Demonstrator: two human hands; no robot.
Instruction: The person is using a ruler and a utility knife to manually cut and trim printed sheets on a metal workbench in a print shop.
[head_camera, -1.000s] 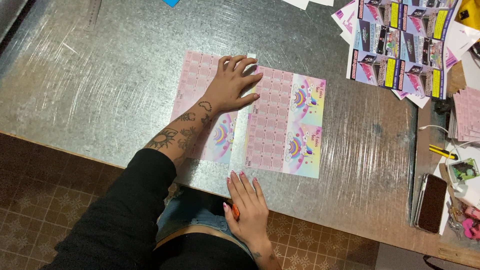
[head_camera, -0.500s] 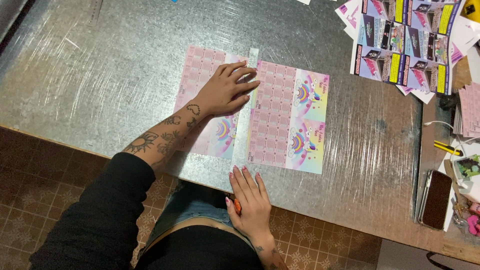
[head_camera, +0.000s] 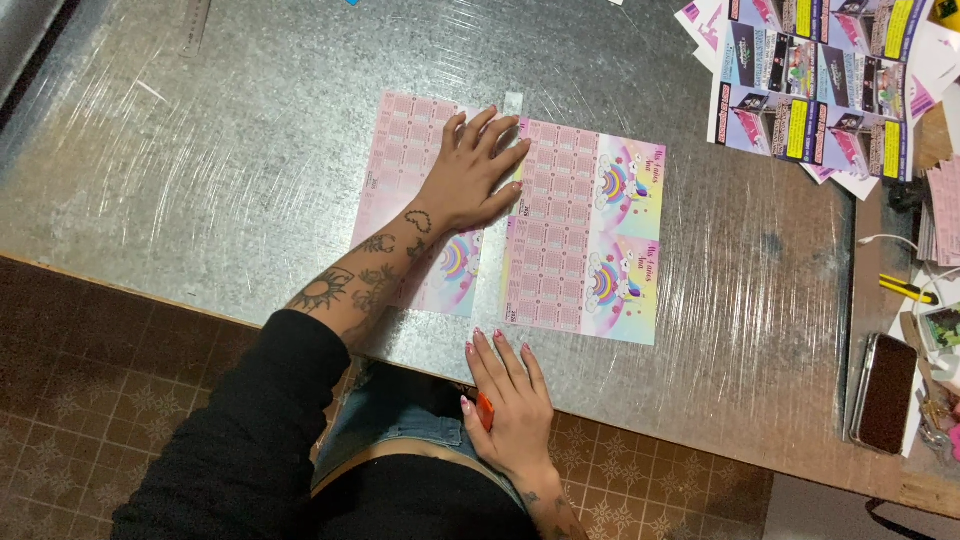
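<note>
The left hand (head_camera: 475, 170) lay flat, fingers spread wide, across the seam between two pink printed sheets, pinning the left sheet (head_camera: 405, 190) against a clear ruler (head_camera: 497, 230) whose strip ran from twelve to six o'clock between them. The right hand (head_camera: 510, 400) rested at the table's near edge, at about six o'clock from the sheets, fingers loosely extended over a small orange cutter (head_camera: 485, 410) tucked under the palm; how firmly it gripped could not be told. The right sheet (head_camera: 585, 235) sat just beside the ruler, at three o'clock from the left hand, showing pale calendar grids and two rainbow-and-unicorn panels along its right side. Both sheets looked thin and slick on the scuffed metal table (head_camera: 200, 180), so they would probably slide if the pressing palm eased, and a crooked cut could follow. Fingertips near the ruler's edge risked a nick from the blade. A stack of dark printed cards (head_camera: 820, 90) lay at two o'clock, a phone (head_camera: 885, 390) at four.
</note>
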